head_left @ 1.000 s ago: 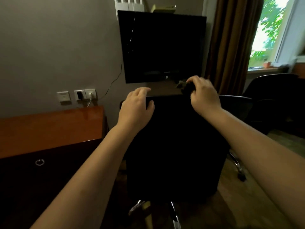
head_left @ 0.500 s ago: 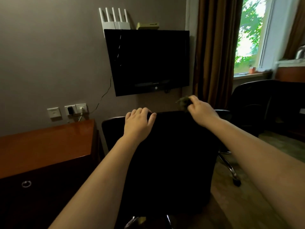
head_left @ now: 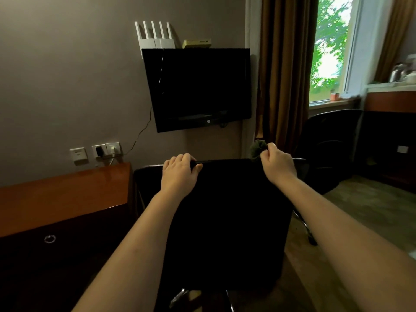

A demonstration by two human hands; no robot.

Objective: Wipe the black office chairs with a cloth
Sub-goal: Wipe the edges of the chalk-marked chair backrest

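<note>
Cloth (head_left: 258,148) first: it is small, dark and soft, and it sits bunched up in your right hand (head_left: 279,164), pinched between your thumb and curled fingers. It looks light and floppy, so it should bend to fit any shape you rub it on. Only a little of it pokes out, so I think opening it up a bit would give you more cloth to wipe with.

The black chair (head_left: 225,210) stands near you, right in front, with its back turned your way. Your left hand (head_left: 180,176) is on the top edge of that back, on the left part, with its fingers curled over the edge and holding on. Your right hand is up at the top right corner. The cloth is just above the edge there, and I cannot tell if it touches the chair.

The chair back looks flat, firm and smooth. The chair has a wheel (head_left: 312,240) on the floor, so I think it will roll or turn when you push on it. The top edge is a good place to hold so it stays put.

A second black chair (head_left: 326,143) waits far off on the right, by the window. A brown tabletop (head_left: 67,194) is on the left.
</note>
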